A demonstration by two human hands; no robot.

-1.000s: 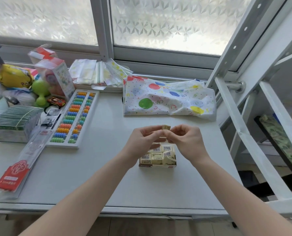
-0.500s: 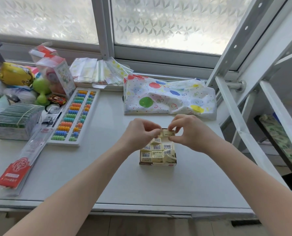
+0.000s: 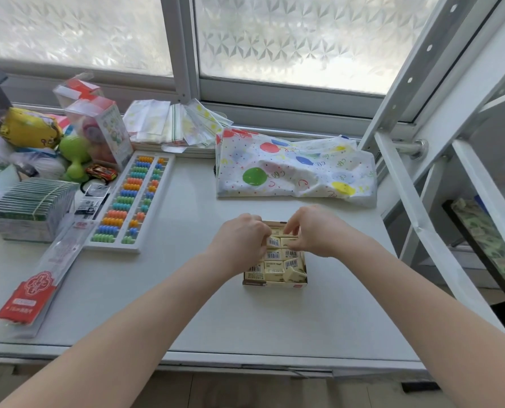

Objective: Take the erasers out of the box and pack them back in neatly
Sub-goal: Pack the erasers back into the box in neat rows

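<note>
A small open cardboard box (image 3: 275,282) stands on the white table in front of me, filled with several cream erasers (image 3: 275,265) in barcode sleeves. One eraser at the front right corner lies tilted. My left hand (image 3: 241,238) rests over the box's left side, fingers curled down onto the erasers. My right hand (image 3: 311,231) reaches over the far right part, its fingertips pinching an eraser (image 3: 289,241) in the back rows. The far rows are partly hidden under both hands.
A colourful abacus (image 3: 130,201) lies to the left, with a red-labelled clear packet (image 3: 42,278) and a stack of green-edged packs (image 3: 33,206) beyond it. A balloon-print bag (image 3: 295,172) lies behind the box. Toys crowd the far left; a white metal frame (image 3: 416,201) stands right.
Both hands came down from above the box, carrying an eraser between the fingertips, and now press into the box's far rows.
</note>
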